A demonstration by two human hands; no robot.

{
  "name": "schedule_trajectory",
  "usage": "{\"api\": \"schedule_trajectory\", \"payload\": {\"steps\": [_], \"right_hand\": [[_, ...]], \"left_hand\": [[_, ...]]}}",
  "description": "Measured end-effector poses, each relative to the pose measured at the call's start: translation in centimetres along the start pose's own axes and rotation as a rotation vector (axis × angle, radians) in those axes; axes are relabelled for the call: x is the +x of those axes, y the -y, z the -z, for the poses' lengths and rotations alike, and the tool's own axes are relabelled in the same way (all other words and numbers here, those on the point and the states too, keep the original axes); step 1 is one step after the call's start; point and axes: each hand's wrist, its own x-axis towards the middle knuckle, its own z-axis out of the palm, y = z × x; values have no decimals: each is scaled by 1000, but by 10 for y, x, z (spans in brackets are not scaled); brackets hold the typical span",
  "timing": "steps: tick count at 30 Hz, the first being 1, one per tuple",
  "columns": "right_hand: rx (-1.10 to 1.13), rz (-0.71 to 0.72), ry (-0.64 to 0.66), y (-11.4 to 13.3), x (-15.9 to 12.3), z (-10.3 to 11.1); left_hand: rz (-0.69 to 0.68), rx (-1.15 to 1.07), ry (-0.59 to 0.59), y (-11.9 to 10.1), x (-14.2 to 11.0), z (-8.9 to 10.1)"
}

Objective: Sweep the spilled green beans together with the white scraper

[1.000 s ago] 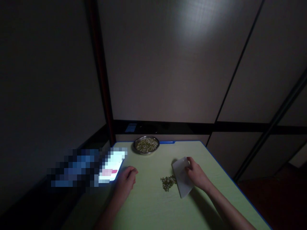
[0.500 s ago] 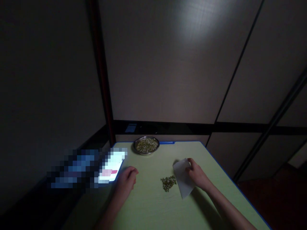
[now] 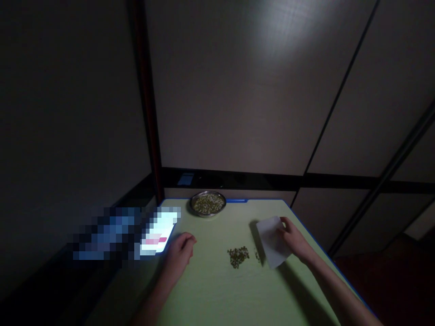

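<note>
My right hand [image 3: 292, 239] grips the edge of a stiff white card [image 3: 272, 241], held tilted over the right side of the table. A small pile of green beans or seeds [image 3: 238, 256] lies to the left of the card. A few loose seeds [image 3: 257, 256] are between the pile and the card. My left hand [image 3: 181, 252] rests on the table left of the pile, fingers curled closed; whether anything is inside is hidden. Farther back stands a round metal bowl [image 3: 208, 203] full of similar green seeds.
The pale green table [image 3: 204, 294] has a blue edge. A lit screen [image 3: 156, 237], partly blurred out, is beside my left hand. A blue strip [image 3: 237, 200] lies at the back edge right of the bowl. Cabinet panels [image 3: 231, 90] rise directly behind.
My right hand has moved the card to the right, away from the pile, uncovering a few loose seeds. My left hand stays in about the same place.
</note>
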Motion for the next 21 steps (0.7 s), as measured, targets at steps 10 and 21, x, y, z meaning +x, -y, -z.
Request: {"api": "schedule_trajectory", "payload": {"steps": [10, 21], "right_hand": [[-44, 19, -47, -36, 12, -1], [-45, 22, -3, -29, 13, -13]], "left_hand": [[41, 7, 18, -2, 0, 0], [50, 48, 12, -3, 1, 0]]}}
